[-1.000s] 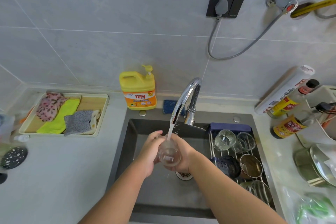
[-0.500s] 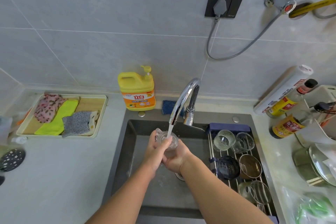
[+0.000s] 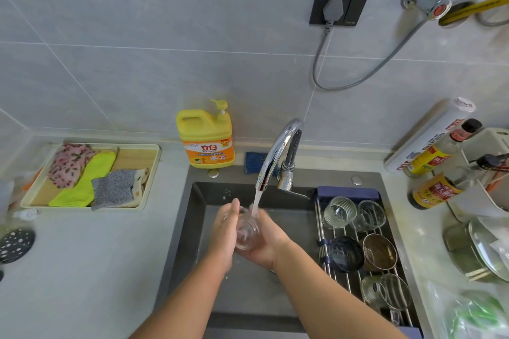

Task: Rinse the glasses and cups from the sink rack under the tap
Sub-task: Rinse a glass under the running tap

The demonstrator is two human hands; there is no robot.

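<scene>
A small clear glass [image 3: 247, 231] is held between both my hands over the sink [image 3: 198, 217], right under the running chrome tap [image 3: 278, 151]. The water stream lands on the glass. My right hand [image 3: 268, 245] cups it from below and the right. My left hand [image 3: 224, 228] presses against its left side, fingers pointing up. On the sink rack [image 3: 323, 234] at the right lie a ribbed glass [image 3: 339, 212], a clear glass [image 3: 369, 215], a dark blue cup [image 3: 345, 254], a brown cup [image 3: 380, 252] and another clear glass [image 3: 385, 293].
A yellow dish soap bottle [image 3: 206, 137] stands behind the sink, with a blue sponge [image 3: 254, 161] beside it. A tray with cloths [image 3: 91, 176] sits on the left counter. Sauce bottles [image 3: 435, 190], a roll and pot lids [image 3: 484, 248] crowd the right counter.
The glass has been turned between my hands under the stream, from mouth facing me to held sideways, and both hands shifted slightly lower in the sink.
</scene>
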